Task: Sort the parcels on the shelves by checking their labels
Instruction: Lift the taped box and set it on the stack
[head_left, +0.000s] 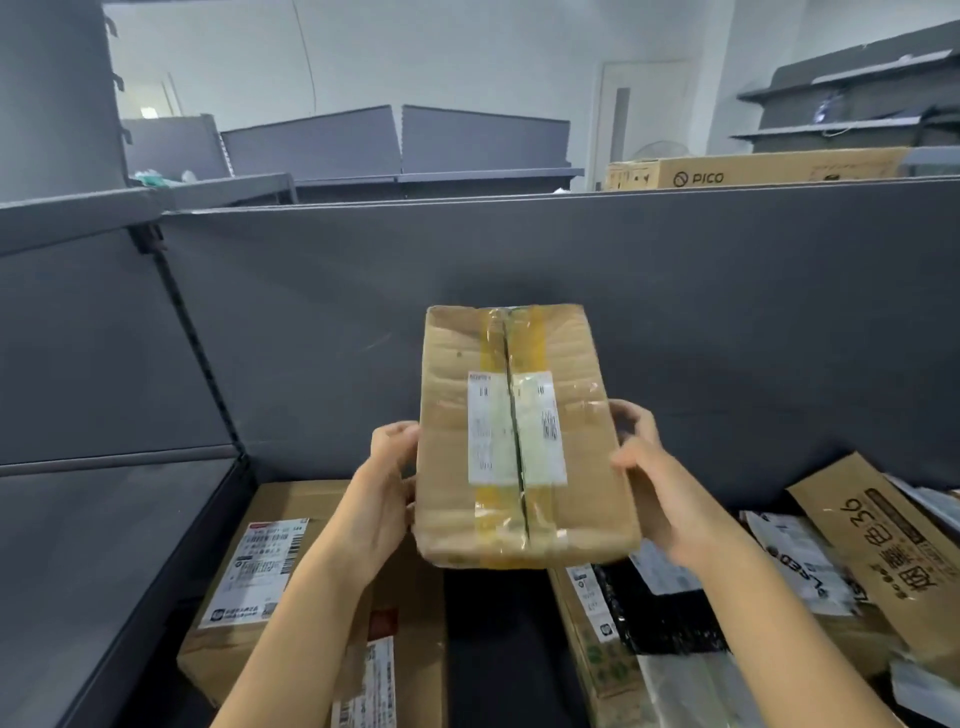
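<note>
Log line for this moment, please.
phase: label check | left hand + right hand: gripping taped parcel by sides, raised | label: facing camera | shelf parcels: below

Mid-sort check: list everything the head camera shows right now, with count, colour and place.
Taped brown cardboard parcel with white label: one, brown, held up at centre, label facing the camera.
Large brown cardboard box with white label: one, brown, lower left on the shelf.
Brown cardboard box printed "36": one, brown, lower right, tilted.
Black plastic mailer bag: one, black, lower right among the pile.
Grey shelf back panel: one, dark grey, behind the parcels.
Long "PICO" cardboard box: one, tan, beyond the panel, upper right.
Left hand: one, gripping the held parcel's left side.
Right hand: one, gripping its right side.
</note>
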